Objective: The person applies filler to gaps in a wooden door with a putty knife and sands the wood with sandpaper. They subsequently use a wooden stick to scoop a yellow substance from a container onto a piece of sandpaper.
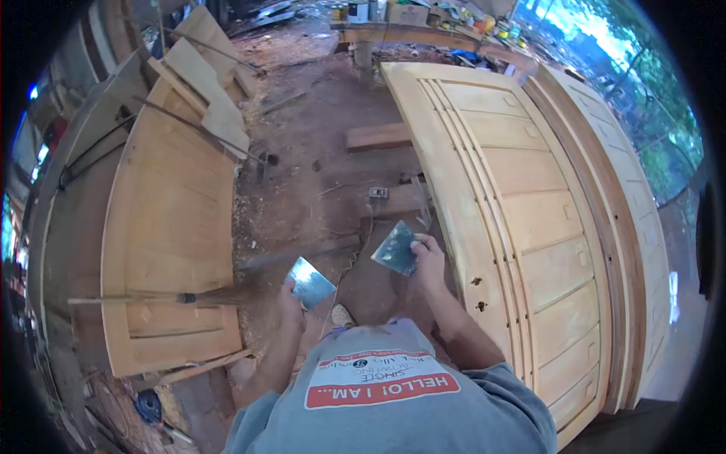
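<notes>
My left hand [291,303] grips a thin, square, shiny metal plate [313,283] low in the middle of the head view. To its right and a little higher, my right hand [429,259] is closed on a second thin metal plate [394,246], which looks darker and has pale smudges. The plates are apart, held in the air over the dirt floor [301,201]. Beside my right hand lies a pale panelled wooden door [542,217], with long grooves down one side and cut holes near its lower left.
More doors [628,223] lie beneath and beside it at the right. Wooden panels [170,227] and a broom [185,297] are on the left. A cluttered bench [439,41] stands at the back. A plank [378,136] and a socket box [379,193] are on the floor.
</notes>
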The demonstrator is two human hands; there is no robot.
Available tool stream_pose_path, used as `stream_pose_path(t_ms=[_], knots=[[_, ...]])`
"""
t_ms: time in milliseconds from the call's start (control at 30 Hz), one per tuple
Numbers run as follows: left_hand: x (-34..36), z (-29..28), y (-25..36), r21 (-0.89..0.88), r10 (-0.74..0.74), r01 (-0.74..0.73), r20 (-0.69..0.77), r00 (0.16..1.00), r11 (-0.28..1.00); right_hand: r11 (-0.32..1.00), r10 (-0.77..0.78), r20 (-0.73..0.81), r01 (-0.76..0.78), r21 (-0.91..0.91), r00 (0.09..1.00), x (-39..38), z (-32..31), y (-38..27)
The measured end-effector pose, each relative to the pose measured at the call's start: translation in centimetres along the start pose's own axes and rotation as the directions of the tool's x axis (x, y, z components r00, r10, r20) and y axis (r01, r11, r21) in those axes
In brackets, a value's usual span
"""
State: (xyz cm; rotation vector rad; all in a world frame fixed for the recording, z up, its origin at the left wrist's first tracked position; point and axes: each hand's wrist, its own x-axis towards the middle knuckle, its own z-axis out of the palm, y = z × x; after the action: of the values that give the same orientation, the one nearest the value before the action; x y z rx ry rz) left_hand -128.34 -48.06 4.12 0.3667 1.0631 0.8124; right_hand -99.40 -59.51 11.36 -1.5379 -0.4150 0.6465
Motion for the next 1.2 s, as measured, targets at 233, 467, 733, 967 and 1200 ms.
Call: stream_pose_path(t_ms=[233, 467, 733, 967, 1200], knots=[[8.0, 5.2, 7.3, 0.265, 0.229, -0.225, 0.016, 0.973, 0.938, 0.927, 0.229, -0.132, -0.175, 0.332, 0.964, 10.6, 0.1, 3.5], [15.7, 15.1, 7.7, 0.354, 0.08, -0.155, 0.218, 0.973, 0.922, 0.92, 0.146, -0.359, 0.007, 0.392, 0.922, 25.2, -1.5, 0.5], [20.0, 31.3, 7.4, 0.472, -0.101, -0.085, 0.356, 0.929, 0.878, 0.843, 0.495, 0.243, -0.393, -0.367, 0.834, 28.2, -4.1, -0.6], [20.9, 44.6, 1.5, 0.602, -0.455, 0.084, 0.498, 0.738, 0.794, 0.887, 0.17, 0.332, -0.291, 0.358, 0.928, 28.7, -1.8, -0.9], [26.3, 44.7, -4.7, 0.899, -0.616, -0.349, 0.435, 0.656, 0.264, 0.983, 0.031, -0.39, 0.041, 0.177, 0.92, 32.3, -7.8, -4.8]])
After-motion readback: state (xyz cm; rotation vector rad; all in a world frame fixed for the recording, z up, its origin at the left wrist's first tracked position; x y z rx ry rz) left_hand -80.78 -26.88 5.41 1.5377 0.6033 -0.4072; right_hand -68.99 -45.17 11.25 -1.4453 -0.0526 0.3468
